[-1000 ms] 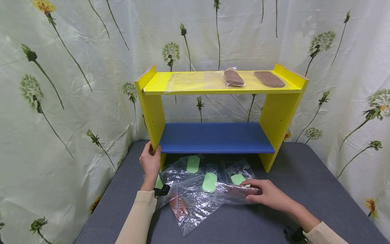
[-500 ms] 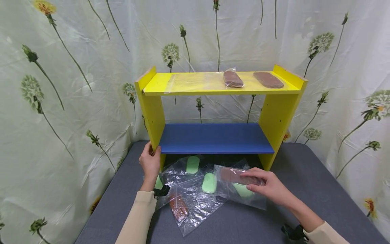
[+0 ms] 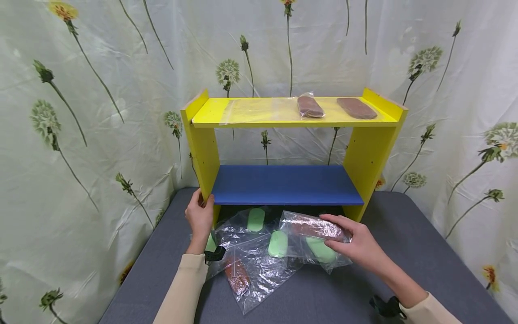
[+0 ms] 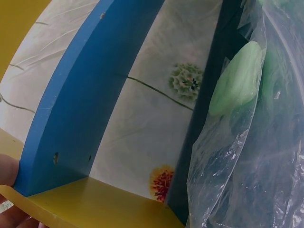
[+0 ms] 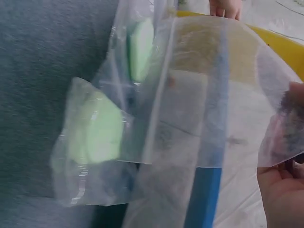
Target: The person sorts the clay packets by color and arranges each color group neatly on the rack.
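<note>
My left hand (image 3: 200,218) grips the front edge of the yellow shelf unit's left side panel (image 3: 202,157), just beside the blue shelf (image 3: 287,184). My right hand (image 3: 358,240) pinches a brown soap-like bar (image 3: 315,226) inside a clear zip bag, thumb below and fingers above. This bag hangs in front of the unit's lower opening and overlaps a bagged green bar (image 3: 321,250). In the right wrist view the clear bag (image 5: 190,95) spreads out from my fingers across the blue shelf. Other bagged green bars (image 3: 278,244) and a reddish-brown bar (image 3: 238,276) lie on the table.
Two bagged brown bars (image 3: 310,107) rest on the yellow top shelf (image 3: 251,110), toward its right. The unit stands on a dark grey table (image 3: 404,256). A flower-printed curtain (image 3: 121,81) hangs behind and at the sides.
My right hand has lifted the bagged brown bar up and toward the unit, tilting it so its flat face shows. My left hand stays on the side panel.
</note>
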A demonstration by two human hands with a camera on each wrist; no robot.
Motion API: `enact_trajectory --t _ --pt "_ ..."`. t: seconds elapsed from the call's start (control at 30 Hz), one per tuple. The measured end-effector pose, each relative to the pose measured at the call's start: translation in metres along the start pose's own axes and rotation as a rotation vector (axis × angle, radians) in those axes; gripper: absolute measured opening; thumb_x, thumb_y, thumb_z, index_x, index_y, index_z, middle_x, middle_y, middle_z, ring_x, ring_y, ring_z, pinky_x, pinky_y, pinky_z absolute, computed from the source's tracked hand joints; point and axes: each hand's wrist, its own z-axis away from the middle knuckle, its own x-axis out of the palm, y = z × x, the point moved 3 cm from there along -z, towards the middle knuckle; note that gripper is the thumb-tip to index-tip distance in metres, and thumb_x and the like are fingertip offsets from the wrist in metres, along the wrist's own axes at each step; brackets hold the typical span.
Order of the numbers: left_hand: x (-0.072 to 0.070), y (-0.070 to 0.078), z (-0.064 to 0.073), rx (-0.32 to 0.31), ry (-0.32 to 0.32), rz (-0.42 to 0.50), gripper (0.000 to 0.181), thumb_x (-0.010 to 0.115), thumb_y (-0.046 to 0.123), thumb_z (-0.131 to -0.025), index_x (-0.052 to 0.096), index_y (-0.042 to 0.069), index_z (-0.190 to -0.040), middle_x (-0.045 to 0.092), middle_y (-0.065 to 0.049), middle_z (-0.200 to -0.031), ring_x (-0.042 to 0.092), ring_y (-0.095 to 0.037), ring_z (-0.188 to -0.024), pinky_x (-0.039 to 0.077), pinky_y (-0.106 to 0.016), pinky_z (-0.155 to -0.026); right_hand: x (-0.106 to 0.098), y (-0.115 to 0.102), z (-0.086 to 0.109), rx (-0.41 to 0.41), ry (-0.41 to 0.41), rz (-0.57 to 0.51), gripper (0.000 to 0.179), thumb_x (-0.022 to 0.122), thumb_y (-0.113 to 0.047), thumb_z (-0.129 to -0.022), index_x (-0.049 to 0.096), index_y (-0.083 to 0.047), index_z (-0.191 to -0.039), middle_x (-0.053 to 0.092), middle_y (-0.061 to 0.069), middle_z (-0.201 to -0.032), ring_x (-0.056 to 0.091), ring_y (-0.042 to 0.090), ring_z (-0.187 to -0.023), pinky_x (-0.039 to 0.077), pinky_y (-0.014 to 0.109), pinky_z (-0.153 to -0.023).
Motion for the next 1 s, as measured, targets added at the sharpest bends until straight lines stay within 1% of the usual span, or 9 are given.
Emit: enact_trajectory --t 0.13,0.23,0.37,0.5,0.6,0.77,0.9,0.97,1.0 --pt "0.0 0.0 0.0 -0.002 -0.002 0.003 0.037 0.072 0.018 -0.095 0.065 0.009 -0.13 0.069 -0.014 -0.121 0.068 -0.031 -0.109 0.055 -0.046 -0.09 -0.003 -0.021 -0.006 -0.087 0.062 0.086 0.056 0.081 -0.013 -0.087 0.061 -0.019 -0.139 0.062 0.0 -0.134 0.065 0.014 -0.095 0.057 0.028 -0.068" --pt "-0.001 -0.001 0.0 0.0 0.0 0.005 0.037 0.072 0.017 -0.095 0.065 0.009 -0.13 0.069 -0.014 -0.12 0.068 -0.03 -0.108 0.056 -0.046 -0.089 -0.005 -0.048 -0.012 -0.188 0.095 0.145 0.055 0.082 -0.005 -0.084 0.063 -0.012 -0.135 0.066 0.005 -0.128 0.065 0.012 -0.092 0.056 0.026 -0.064" --pt "-0.001 -0.001 0.0 -0.002 -0.002 0.0 0.037 0.072 0.018 -0.095 0.065 0.01 -0.131 0.069 -0.014 -0.121 0.068 -0.03 -0.109 0.056 -0.046 -0.09 -0.01 -0.082 -0.02 -0.312 0.123 0.179 0.053 0.082 0.003 -0.08 0.065 -0.004 -0.13 0.068 0.009 -0.121 0.064 0.011 -0.089 0.054 0.023 -0.061" --pt "0.0 -0.001 0.0 -0.006 -0.008 -0.003 0.038 0.072 0.019 -0.095 0.064 0.01 -0.131 0.069 -0.013 -0.122 0.068 -0.029 -0.11 0.056 -0.045 -0.09 -0.016 -0.103 -0.032 -0.397 0.164 0.181 0.055 0.082 0.006 -0.077 0.066 -0.002 -0.128 0.069 0.008 -0.115 0.062 0.011 -0.086 0.053 0.021 -0.06" --pt "0.0 -0.002 0.0 -0.003 -0.008 -0.004 0.038 0.072 0.019 -0.095 0.065 0.01 -0.131 0.069 -0.013 -0.122 0.068 -0.029 -0.11 0.056 -0.045 -0.09 -0.022 -0.117 -0.041 -0.456 0.192 0.169 0.056 0.081 0.009 -0.075 0.066 0.0 -0.128 0.07 0.01 -0.114 0.062 0.012 -0.086 0.052 0.019 -0.064" --pt "-0.001 -0.001 0.0 0.005 -0.005 -0.003 0.038 0.072 0.019 -0.095 0.065 0.01 -0.131 0.069 -0.013 -0.121 0.068 -0.029 -0.109 0.056 -0.045 -0.09 -0.033 -0.146 -0.058 -0.568 0.227 0.134 0.053 0.079 0.013 -0.072 0.067 0.005 -0.123 0.071 0.015 -0.112 0.062 0.013 -0.087 0.051 0.017 -0.068" --pt "-0.001 0.0 0.0 0.01 -0.006 -0.003 0.038 0.071 0.02 -0.096 0.065 0.01 -0.131 0.069 -0.013 -0.122 0.068 -0.029 -0.109 0.056 -0.046 -0.089 -0.043 -0.169 -0.07 -0.673 0.304 0.124 0.039 0.077 0.007 -0.076 0.07 0.009 -0.115 0.071 0.021 -0.104 0.063 0.01 -0.082 0.051 0.015 -0.065" --pt "-0.001 0.0 0.0 0.01 -0.006 0.0 0.038 0.072 0.02 -0.095 0.065 0.009 -0.131 0.069 -0.013 -0.122 0.068 -0.029 -0.109 0.056 -0.046 -0.089 -0.047 -0.178 -0.076 -0.722 0.372 0.132 0.034 0.08 -0.008 -0.083 0.071 0.01 -0.111 0.072 0.022 -0.099 0.065 0.008 -0.08 0.051 0.014 -0.065" --pt "0.0 0.0 0.0 0.01 -0.006 -0.002 0.038 0.072 0.02 -0.095 0.065 0.01 -0.131 0.069 -0.013 -0.122 0.068 -0.029 -0.109 0.056 -0.046 -0.089 -0.048 -0.182 -0.078 -0.743 0.413 0.125 0.037 0.08 -0.017 -0.086 0.071 0.01 -0.109 0.072 0.022 -0.096 0.066 0.007 -0.08 0.052 0.015 -0.066"
